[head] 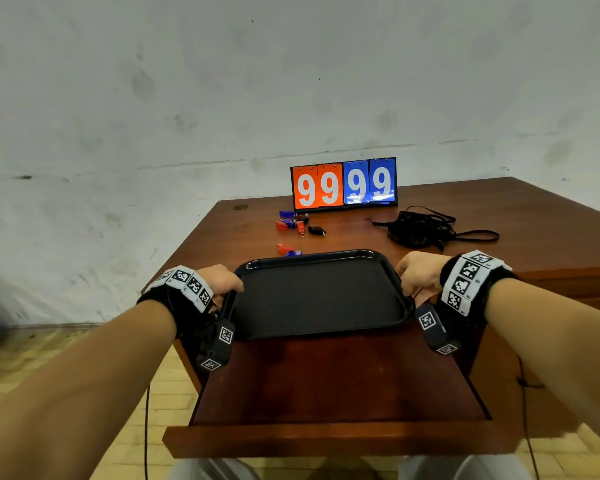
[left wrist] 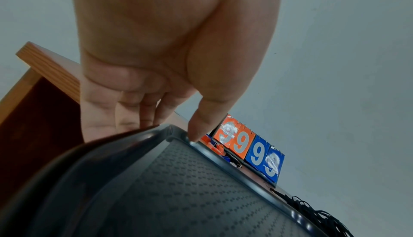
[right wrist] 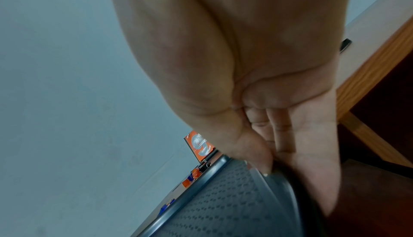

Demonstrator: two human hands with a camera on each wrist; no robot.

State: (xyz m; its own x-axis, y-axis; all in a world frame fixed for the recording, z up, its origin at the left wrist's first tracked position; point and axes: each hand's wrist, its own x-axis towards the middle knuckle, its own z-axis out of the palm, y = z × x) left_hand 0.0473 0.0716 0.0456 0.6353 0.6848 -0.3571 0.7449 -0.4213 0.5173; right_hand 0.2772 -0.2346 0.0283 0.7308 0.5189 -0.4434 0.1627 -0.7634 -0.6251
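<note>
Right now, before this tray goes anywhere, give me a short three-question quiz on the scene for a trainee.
1. True or false: whistles lie in the tray.
2. How many hands grip the tray's rim? A none, B one, C two.
3. Fill in: every card on the scoreboard shows the digit ___.
Key: 1 false, the whistles lie beyond it on the table. 2 C, the left hand and right hand each hold a side. 3 nine.

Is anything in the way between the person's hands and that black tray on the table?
Nothing visible. The left hand grips the left rim of the black textured plastic tray, thumb on top, fingers underneath; the right hand grips the right rim likewise.
</note>
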